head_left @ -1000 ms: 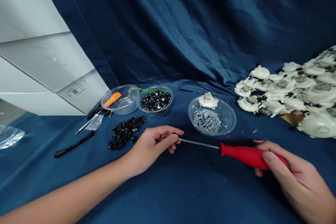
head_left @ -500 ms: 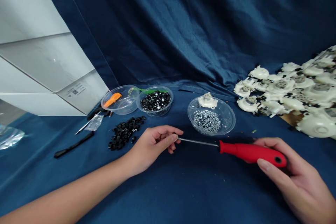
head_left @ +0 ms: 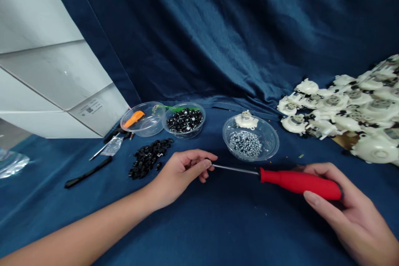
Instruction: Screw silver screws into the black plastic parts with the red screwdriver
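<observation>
Red-handled screwdriver (head_left: 302,183), slim metal shaft (head_left: 235,169), between hands (head_left: 181,174).

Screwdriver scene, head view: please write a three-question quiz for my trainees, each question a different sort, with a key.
1. True or false: the right hand holds the screwdriver by its red handle.
2. Multiple choice: what lies in the rightmost clear bowl? A, an orange tool; B, small silver screws; C, black clips.
3. Short answer: which hand is nearer the loose pile of small black parts?

Key: 1, true; 2, B; 3, the left hand.
</observation>
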Motion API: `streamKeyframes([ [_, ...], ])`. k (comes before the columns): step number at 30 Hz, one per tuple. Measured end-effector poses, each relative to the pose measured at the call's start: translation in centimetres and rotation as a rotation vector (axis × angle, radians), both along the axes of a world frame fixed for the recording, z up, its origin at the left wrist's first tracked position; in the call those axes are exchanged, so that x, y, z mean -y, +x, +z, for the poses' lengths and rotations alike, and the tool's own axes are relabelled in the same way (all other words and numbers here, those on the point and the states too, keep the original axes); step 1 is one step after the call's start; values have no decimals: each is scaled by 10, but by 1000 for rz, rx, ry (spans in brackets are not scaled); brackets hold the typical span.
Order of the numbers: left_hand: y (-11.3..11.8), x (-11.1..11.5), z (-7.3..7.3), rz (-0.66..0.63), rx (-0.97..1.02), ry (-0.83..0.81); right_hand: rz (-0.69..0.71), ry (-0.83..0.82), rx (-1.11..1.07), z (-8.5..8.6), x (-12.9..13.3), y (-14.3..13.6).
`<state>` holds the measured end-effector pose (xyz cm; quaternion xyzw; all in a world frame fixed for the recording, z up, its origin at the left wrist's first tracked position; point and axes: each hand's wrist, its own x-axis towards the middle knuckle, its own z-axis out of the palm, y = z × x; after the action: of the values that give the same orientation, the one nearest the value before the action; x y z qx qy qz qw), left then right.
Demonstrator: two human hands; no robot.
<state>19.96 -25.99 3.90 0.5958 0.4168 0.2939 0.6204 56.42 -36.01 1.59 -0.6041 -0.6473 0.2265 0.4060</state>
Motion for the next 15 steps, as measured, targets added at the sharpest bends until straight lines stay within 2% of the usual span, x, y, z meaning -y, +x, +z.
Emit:
streamKeyframes([
  [3, -1, 1, 0, -17, -16, -7, 44, -74, 73, 0, -3, 4],
  [5, -1, 1, 0, -24, -26, -4, 27, -90, 76, -2, -4, 4],
  [8, -1, 1, -1, -25, -21, 10, -44, -45, -16, -4, -3, 2],
  [11, -1, 0, -2, -12, -4, 7, -37, 0, -97, -6, 1, 1],
  [15, -1, -2, -2, 8, 23, -16, -50, 19, -23, -8, 5, 6],
])
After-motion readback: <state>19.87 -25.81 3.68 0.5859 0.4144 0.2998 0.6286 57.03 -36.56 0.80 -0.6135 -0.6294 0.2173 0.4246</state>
